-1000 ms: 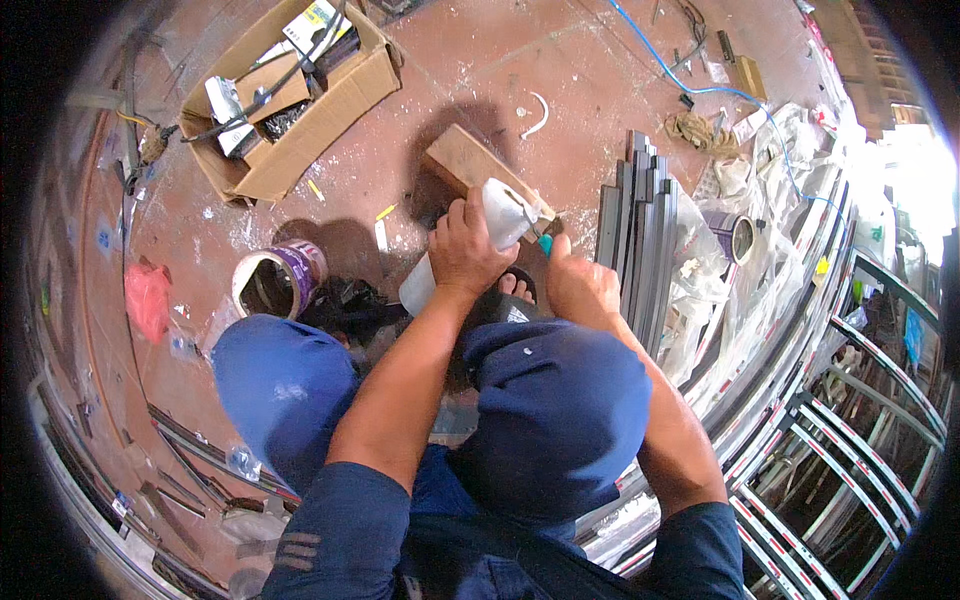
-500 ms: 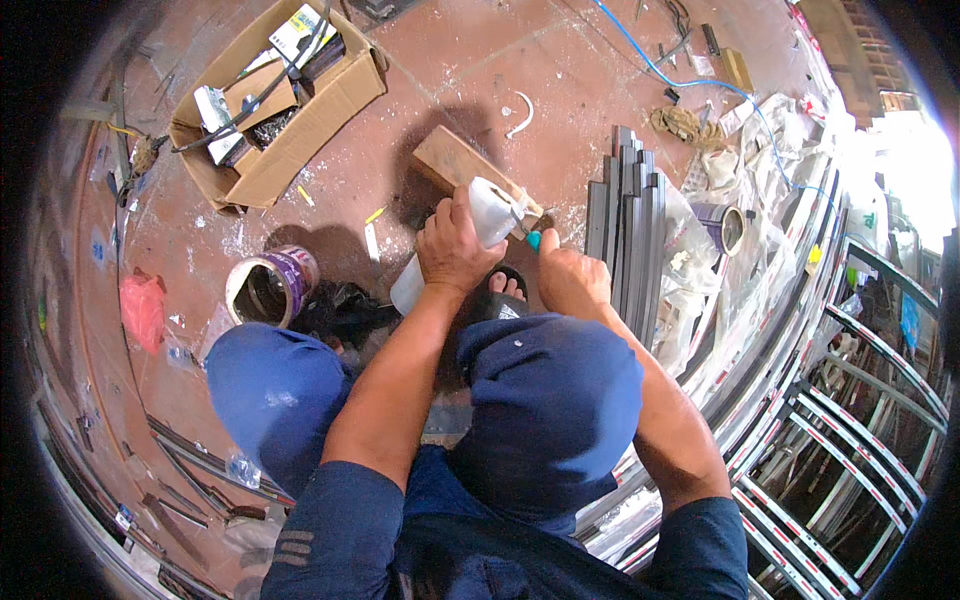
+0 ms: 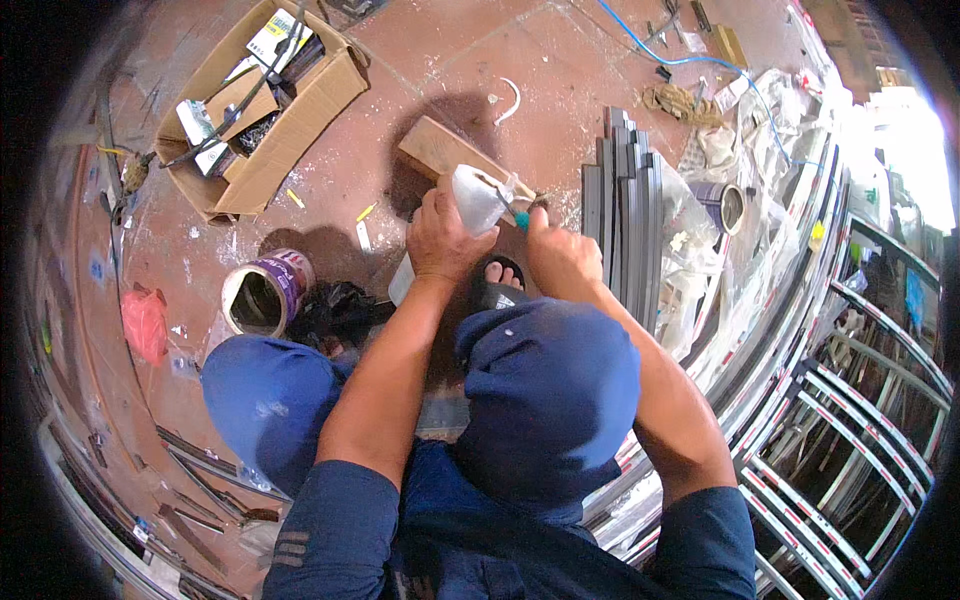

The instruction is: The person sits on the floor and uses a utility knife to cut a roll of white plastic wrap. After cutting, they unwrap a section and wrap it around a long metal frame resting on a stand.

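Left hand (image 3: pixel 440 240) is closed around a white plastic bottle (image 3: pixel 477 197), gripping it from below with the bottle's upper end tilted away from the body. Right hand (image 3: pixel 562 262) is pinched shut on a small teal-handled tool (image 3: pixel 521 219), whose tip meets the bottle's nozzle end; I cannot tell whether it is cutting, prying or unscrewing.

I take the wooden block (image 3: pixel 452 160) as landmark. The bottle sits just on the near side of the block, overlapping its edge in view; whether it rests on it I cannot tell. To the right of the block lies a bundle of grey metal profiles (image 3: pixel 622 215), with a small tin (image 3: pixel 722 206) beyond them. To the left and farther off stands an open cardboard box (image 3: pixel 262 105) of fittings. Nearer than the block and to its left is a purple-banded paint can (image 3: pixel 264 293), with a black bag (image 3: pixel 335 313) beside it. A sandalled foot (image 3: pixel 497 280) shows just below the hands.

Judgement: the step in hand appears to be opening or clearing the bottle's nozzle. The next move calls for a steady left grip and the tool's tip directed away from the holding fingers, since a slip could reach them.
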Tool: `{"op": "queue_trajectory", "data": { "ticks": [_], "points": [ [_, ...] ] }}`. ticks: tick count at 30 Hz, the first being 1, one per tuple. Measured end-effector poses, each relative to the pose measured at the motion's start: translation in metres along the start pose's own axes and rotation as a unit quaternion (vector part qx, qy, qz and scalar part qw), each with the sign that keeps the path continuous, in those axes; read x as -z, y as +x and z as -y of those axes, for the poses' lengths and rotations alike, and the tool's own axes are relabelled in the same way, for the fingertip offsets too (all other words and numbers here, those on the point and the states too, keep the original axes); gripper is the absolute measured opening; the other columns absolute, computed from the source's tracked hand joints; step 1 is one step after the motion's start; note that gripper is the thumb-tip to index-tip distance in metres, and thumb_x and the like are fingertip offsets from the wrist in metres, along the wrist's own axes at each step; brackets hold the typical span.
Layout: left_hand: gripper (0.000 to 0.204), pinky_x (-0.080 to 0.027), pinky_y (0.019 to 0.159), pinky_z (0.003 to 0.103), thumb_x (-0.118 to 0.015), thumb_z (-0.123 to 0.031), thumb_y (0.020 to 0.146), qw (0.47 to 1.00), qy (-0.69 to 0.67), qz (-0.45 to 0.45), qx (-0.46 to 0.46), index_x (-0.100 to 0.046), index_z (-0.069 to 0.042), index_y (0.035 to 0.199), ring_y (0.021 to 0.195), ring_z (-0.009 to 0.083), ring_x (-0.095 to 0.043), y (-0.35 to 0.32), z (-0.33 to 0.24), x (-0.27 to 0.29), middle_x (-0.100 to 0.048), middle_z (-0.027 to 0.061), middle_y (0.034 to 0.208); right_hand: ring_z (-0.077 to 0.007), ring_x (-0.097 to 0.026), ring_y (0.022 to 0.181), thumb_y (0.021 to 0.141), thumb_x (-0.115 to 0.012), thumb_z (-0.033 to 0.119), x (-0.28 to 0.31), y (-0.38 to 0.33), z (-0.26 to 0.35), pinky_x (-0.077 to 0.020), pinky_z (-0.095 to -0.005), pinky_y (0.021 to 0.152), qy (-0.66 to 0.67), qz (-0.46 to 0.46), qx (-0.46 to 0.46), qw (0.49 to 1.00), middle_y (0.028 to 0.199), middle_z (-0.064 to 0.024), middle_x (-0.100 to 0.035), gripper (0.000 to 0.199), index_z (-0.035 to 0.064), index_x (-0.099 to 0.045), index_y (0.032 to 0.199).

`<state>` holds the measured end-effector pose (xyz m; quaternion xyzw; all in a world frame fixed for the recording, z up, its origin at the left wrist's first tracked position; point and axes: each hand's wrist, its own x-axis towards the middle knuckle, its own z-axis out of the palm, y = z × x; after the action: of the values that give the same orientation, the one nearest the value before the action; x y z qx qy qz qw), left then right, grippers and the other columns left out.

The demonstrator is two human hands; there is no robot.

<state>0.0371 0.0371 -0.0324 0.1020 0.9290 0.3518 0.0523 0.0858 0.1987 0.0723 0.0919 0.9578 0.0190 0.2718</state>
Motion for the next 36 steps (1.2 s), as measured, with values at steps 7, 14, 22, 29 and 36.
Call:
{"op": "queue_trajectory", "data": {
  "ticks": [7,14,22,29,36],
  "points": [
    [0.118,-0.058,0.095,0.056,-0.098,-0.044,0.063,0.999,0.011,0.041,0.002,-0.039,-0.007,0.158,0.114,0.0473,-0.068,-0.003,0.001,0.002,-0.065,0.0244,0.129,-0.0399,-0.081,0.084,0.104,-0.057,0.019,0.003,0.003,0.003,-0.0637,-0.0537,0.070,0.024,0.044,-0.021,0.999,0.086,-0.0205,-0.080,0.022,0.0057,-0.054,0.121],
    [0.119,-0.058,0.094,0.057,-0.098,-0.047,0.064,0.999,-0.002,0.032,-0.016,-0.038,-0.007,0.159,0.114,0.0477,-0.068,0.002,0.000,-0.004,-0.066,0.0247,0.129,-0.0421,-0.081,0.088,0.103,-0.058,0.017,0.005,0.004,-0.008,-0.0637,-0.0544,0.073,0.075,0.028,-0.014,0.997,0.093,-0.0223,-0.080,0.021,0.0053,-0.055,0.121],
    [0.117,-0.060,0.092,0.056,-0.099,-0.042,0.060,0.999,0.002,0.006,-0.052,-0.043,-0.006,0.156,0.108,0.0455,-0.071,0.002,0.005,-0.001,-0.068,0.0231,0.125,-0.0413,-0.081,0.089,0.104,-0.056,0.020,0.014,-0.009,-0.005,-0.0643,-0.0544,0.075,0.084,0.058,-0.016,0.995,0.094,-0.0229,-0.081,0.020,0.0047,-0.055,0.116],
    [0.116,-0.058,0.098,0.056,-0.099,-0.040,0.064,0.998,-0.039,0.029,-0.047,-0.039,-0.007,0.158,0.117,0.0469,-0.067,0.004,0.014,-0.004,-0.066,0.0252,0.131,-0.0389,-0.082,0.094,0.092,-0.083,0.041,0.013,0.004,-0.004,-0.0650,-0.0512,0.080,0.095,0.076,-0.020,0.992,0.099,-0.0217,-0.082,0.058,0.0030,-0.054,0.125],
    [0.117,-0.057,0.101,0.055,-0.100,-0.038,0.063,0.997,-0.052,0.043,-0.042,-0.039,-0.009,0.159,0.121,0.0459,-0.067,0.007,0.011,-0.001,-0.068,0.0245,0.133,-0.0391,-0.082,0.094,0.101,-0.070,0.027,0.010,-0.001,-0.011,-0.0648,-0.0516,0.079,0.103,0.080,-0.011,0.991,0.100,-0.0211,-0.082,0.037,0.0016,-0.058,0.124]
  ]
}}
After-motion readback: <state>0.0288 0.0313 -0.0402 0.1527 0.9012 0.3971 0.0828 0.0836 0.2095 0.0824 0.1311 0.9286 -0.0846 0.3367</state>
